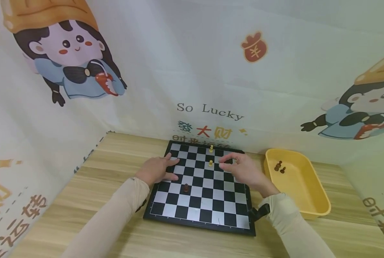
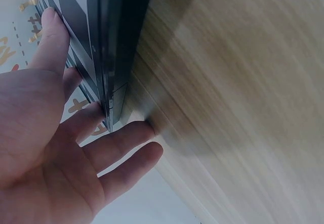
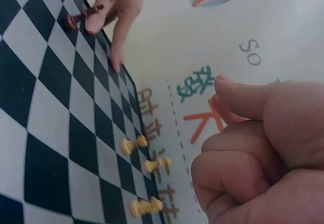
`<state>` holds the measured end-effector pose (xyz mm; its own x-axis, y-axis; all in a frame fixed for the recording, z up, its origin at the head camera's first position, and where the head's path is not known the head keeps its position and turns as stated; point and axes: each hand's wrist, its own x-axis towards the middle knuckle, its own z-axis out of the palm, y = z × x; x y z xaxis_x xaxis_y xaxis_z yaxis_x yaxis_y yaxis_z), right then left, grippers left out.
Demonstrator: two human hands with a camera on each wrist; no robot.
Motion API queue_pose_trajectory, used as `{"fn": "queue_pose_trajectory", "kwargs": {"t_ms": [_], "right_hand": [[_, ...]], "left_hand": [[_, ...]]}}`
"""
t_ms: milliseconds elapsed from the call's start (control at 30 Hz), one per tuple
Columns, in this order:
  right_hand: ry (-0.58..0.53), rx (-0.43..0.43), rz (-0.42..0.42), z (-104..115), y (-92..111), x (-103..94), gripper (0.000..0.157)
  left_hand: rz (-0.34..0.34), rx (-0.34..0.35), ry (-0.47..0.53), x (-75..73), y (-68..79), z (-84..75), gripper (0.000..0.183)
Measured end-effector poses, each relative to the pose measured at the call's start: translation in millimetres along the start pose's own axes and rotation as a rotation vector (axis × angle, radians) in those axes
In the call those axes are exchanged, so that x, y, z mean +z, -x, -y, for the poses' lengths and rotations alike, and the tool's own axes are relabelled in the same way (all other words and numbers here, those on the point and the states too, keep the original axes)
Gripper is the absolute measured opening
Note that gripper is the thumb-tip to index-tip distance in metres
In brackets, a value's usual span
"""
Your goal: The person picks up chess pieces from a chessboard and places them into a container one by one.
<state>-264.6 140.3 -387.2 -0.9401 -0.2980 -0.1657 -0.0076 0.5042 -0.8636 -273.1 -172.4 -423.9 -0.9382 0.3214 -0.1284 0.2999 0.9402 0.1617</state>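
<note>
A: State?
B: Left hand (image 1: 154,170) spread over chessboard's (image 1: 207,192) edge, empty; right hand (image 1: 243,169), thumb and forefinger parted, looks empty.
A: Yellow chess piece (image 1: 210,163)?
B: Upright, just left of right hand, the nearer.

Head view from above, facing forward and down, wrist views close and tilted sideways, chessboard (image 1: 202,188) shared, left in both wrist frames.

Printed backdrop (image 1: 185,71), apparently cloth.
</note>
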Motion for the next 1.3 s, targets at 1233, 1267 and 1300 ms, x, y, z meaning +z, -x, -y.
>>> {"fn": "queue_pose_trajectory", "kwargs": {"t_ms": [1233,1267,1300], "right_hand": [[-0.192,0.02,0.198,-8.3,-17.2,102.3,0.038],[-0.197,0.021,0.2,-8.3,-17.0,103.4,0.038],[-0.202,0.024,0.204,-8.4,-16.9,104.5,0.037]], "left_hand": [[0.02,-0.037,0.022,0.2,-1.9,0.0,0.077],[0.022,-0.038,0.023,0.2,-1.7,0.2,0.077],[0.024,-0.041,0.026,0.2,-1.3,0.4,0.077]]}}
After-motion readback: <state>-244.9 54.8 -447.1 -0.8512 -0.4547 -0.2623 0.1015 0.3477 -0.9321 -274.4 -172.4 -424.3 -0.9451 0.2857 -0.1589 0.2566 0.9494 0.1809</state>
